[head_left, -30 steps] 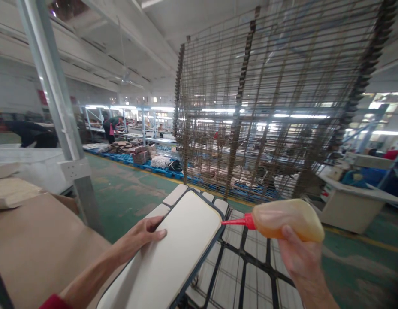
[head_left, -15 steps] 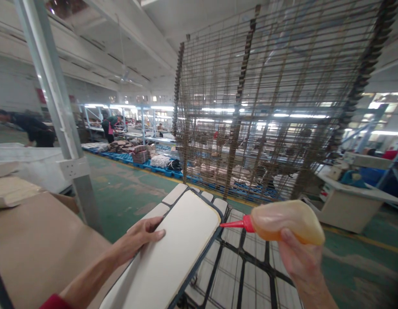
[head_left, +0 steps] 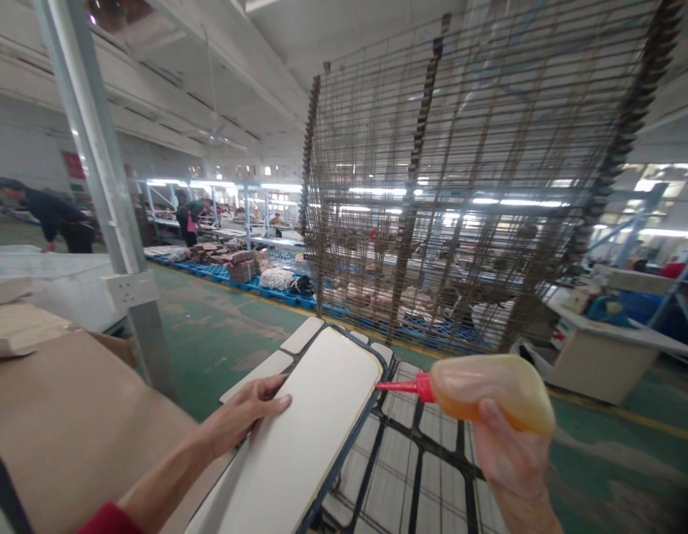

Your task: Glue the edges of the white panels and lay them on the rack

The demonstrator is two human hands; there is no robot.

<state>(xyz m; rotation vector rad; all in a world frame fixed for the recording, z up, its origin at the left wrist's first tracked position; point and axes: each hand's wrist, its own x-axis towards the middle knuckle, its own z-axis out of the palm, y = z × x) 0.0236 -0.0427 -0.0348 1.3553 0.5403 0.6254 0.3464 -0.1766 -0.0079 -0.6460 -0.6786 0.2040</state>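
Observation:
My left hand (head_left: 260, 404) grips the left edge of a white panel (head_left: 316, 415) with rounded corners and a dark border, thumb on top and fingers at the edge. The panel lies tilted in front of me. A thin yellowish line runs along its right edge. In my right hand (head_left: 511, 452) is a squeeze bottle (head_left: 494, 389) of amber liquid, lying nearly level. Its red nozzle (head_left: 402, 386) points left, the tip at the panel's right edge near the upper corner. Beneath are more white panels with dark borders (head_left: 397, 452), seen through thin wires.
A tall wire rack (head_left: 449, 170) rises behind the panels. At left stand a metal post (head_left: 93, 148) with a socket box and a brown board surface (head_left: 71, 415). Blue pallets (head_left: 244, 278) carry stacked goods. A person (head_left: 55, 215) bends over at far left. A workbench (head_left: 605, 348) is at right.
My right hand has brought the bottle slightly left and down, the nozzle tip moving a little along the panel's right edge. My left hand keeps its grip. The person at left shows more fully.

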